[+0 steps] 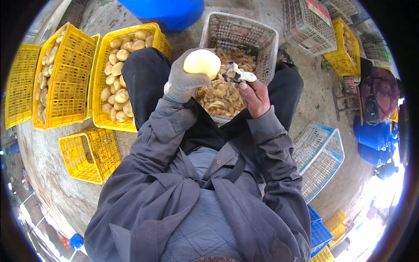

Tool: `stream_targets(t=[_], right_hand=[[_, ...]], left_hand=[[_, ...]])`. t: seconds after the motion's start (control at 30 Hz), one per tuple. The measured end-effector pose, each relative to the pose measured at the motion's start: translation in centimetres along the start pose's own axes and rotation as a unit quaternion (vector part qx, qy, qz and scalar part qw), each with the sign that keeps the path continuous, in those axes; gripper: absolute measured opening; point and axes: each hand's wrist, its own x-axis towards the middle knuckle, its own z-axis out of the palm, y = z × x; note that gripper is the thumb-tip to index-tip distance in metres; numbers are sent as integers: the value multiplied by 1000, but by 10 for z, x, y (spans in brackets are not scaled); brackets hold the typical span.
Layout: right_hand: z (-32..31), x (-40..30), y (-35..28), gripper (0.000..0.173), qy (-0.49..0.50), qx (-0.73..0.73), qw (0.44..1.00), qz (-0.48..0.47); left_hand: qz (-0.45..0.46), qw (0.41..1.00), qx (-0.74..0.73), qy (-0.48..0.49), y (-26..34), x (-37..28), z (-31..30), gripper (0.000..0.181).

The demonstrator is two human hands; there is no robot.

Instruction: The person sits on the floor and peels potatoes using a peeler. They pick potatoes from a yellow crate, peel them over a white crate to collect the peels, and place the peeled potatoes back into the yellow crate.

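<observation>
My left hand (pixel 184 78), in a grey knit glove, grips a pale yellow peeled potato (pixel 202 63). Close by on the right, my bare right hand (pixel 254 98) holds a peeler (pixel 233 73) by its white-wrapped handle, its dark head turned toward the potato but a small gap away. Both hands are raised above a grey plastic crate (pixel 275 49) between my knees. Potato peelings (pixel 219 98) cover the bottom of that crate, and some dark green matter (pixel 250 49) lies at its far side.
Left of my knee stands a yellow crate (pixel 98 82) of unpeeled potatoes (pixel 118 68), with another full yellow crate (pixel 62 95) beyond. A yellow crate (pixel 90 154) lies nearer. A blue barrel (pixel 167 13) stands ahead. On the right are a white-and-blue crate (pixel 319 160) and stacked grey crates (pixel 309 29).
</observation>
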Motion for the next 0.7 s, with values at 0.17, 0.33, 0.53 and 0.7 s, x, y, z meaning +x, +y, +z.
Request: stream_targets(t=[0.17, 0.33, 0.53, 0.7], right_hand=[[7, 15, -33, 38, -46, -61, 994, -75], [-2, 8, -28, 34, -67, -99, 990, -72], [-15, -7, 15, 37, -58, -170, 979, -99], [-22, -3, 4, 41, -19, -89, 996, -9]], left_hand=[[-46, 998, -12, -42, -6, 0, 2, 75], [-18, 997, 74, -33, -4, -5, 9, 70], [-36, 991, -123, 24, -5, -2, -7, 76], [-17, 997, -73, 6, 7, 2, -9, 76]])
